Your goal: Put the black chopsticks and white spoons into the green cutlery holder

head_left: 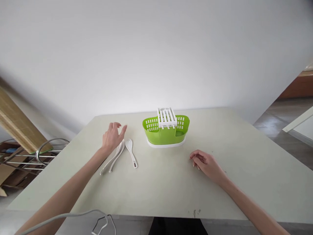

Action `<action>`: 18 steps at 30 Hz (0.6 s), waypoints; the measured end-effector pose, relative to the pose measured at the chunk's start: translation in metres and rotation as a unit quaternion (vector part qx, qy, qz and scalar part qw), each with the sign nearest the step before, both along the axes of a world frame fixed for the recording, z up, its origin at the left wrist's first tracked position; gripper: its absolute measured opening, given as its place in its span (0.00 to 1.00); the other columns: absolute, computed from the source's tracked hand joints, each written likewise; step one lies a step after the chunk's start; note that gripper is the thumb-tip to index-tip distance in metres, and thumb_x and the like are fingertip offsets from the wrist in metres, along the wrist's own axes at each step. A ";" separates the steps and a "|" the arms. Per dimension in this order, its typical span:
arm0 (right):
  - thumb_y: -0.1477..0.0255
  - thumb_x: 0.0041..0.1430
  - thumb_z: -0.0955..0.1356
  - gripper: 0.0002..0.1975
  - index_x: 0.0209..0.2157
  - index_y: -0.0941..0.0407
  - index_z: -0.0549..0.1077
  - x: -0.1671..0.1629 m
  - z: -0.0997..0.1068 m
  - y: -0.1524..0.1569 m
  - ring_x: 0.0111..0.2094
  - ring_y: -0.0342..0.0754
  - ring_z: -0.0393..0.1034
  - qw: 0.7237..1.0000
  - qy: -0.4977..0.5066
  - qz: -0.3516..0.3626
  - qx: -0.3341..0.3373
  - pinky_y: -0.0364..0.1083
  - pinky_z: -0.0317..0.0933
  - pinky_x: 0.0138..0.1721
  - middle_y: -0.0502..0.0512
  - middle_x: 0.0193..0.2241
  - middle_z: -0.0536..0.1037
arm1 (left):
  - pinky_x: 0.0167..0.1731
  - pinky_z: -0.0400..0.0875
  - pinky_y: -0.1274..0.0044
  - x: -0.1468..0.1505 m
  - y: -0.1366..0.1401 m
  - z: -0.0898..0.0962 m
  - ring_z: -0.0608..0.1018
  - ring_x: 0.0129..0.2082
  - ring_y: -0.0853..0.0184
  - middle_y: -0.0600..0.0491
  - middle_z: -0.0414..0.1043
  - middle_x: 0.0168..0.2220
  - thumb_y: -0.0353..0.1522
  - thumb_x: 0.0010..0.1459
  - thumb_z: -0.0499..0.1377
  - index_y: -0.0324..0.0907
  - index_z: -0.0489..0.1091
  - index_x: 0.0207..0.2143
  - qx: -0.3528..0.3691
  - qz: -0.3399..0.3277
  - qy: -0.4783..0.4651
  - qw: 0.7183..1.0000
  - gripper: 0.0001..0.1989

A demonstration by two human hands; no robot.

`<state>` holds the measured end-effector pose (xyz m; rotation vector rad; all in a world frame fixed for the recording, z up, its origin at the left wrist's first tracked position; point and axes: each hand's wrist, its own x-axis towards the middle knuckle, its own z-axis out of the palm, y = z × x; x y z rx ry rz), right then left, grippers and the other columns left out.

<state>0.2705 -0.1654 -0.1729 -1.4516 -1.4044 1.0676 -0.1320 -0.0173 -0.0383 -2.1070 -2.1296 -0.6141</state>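
Observation:
My left hand (pixel 113 137) hovers over the heads of two white curved-handled spoons (pixel 117 157) on the left of the table, its thumb spread away from the bent fingers. It holds nothing that I can see and partly hides the spoon heads. Just right of them lies a white spoon (pixel 132 152) with a dark mark near the handle's end. My right hand (pixel 204 163) rests at the right, fingers loosely curled and nothing visible in them. Between and beyond the hands stands a green basket (pixel 165 137) with a white slotted rack (pixel 167 117) across its middle and a white base.
Everything stands on a pale table (pixel 156 189) against a white wall (pixel 156 58). A white cable (pixel 80 213) crosses the lower left near my forearm. On the floor at left are a metal rack (pixel 49 156) and a rolled mat (pixel 22 120).

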 end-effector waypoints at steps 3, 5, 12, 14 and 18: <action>0.67 0.64 0.65 0.08 0.37 0.53 0.75 0.000 0.001 0.000 0.26 0.46 0.67 1.000 -0.004 -0.001 -0.002 0.45 0.60 0.29 0.51 0.26 0.76 | 0.41 0.73 0.66 0.026 -0.006 0.023 0.79 0.35 0.61 0.45 0.73 0.52 0.48 0.71 0.51 0.44 0.67 0.47 0.080 -0.072 -0.054 0.993 0.18; 0.67 0.64 0.65 0.08 0.37 0.53 0.75 0.000 0.001 0.000 0.26 0.46 0.67 1.000 -0.005 -0.003 -0.001 0.45 0.60 0.30 0.51 0.26 0.77 | 0.43 0.73 0.67 0.054 -0.013 0.036 0.78 0.39 0.62 0.45 0.72 0.50 0.44 0.70 0.53 0.44 0.67 0.47 0.133 -0.170 -0.074 0.974 0.14; 0.68 0.65 0.65 0.08 0.37 0.53 0.75 0.001 -0.002 0.001 0.26 0.46 0.67 1.000 -0.001 -0.005 0.007 0.45 0.60 0.29 0.50 0.25 0.76 | 0.63 0.63 0.60 0.161 -0.038 0.049 0.69 0.63 0.54 0.41 0.71 0.61 0.43 0.72 0.53 0.42 0.65 0.59 0.168 -0.364 -0.029 0.916 0.20; 0.68 0.65 0.65 0.08 0.37 0.53 0.75 0.001 -0.002 0.001 0.26 0.46 0.68 1.000 -0.003 -0.006 0.004 0.45 0.60 0.29 0.50 0.25 0.76 | 0.65 0.61 0.58 0.179 -0.039 0.042 0.66 0.67 0.51 0.40 0.68 0.66 0.45 0.72 0.53 0.41 0.64 0.63 0.148 -0.365 0.009 0.919 0.24; 0.68 0.65 0.65 0.08 0.37 0.53 0.75 0.001 -0.003 0.001 0.27 0.47 0.69 1.000 -0.005 -0.004 0.006 0.45 0.61 0.30 0.50 0.25 0.76 | 0.67 0.58 0.55 0.192 -0.031 0.028 0.64 0.69 0.48 0.41 0.67 0.68 0.42 0.73 0.51 0.41 0.67 0.65 0.141 -0.345 0.073 0.925 0.24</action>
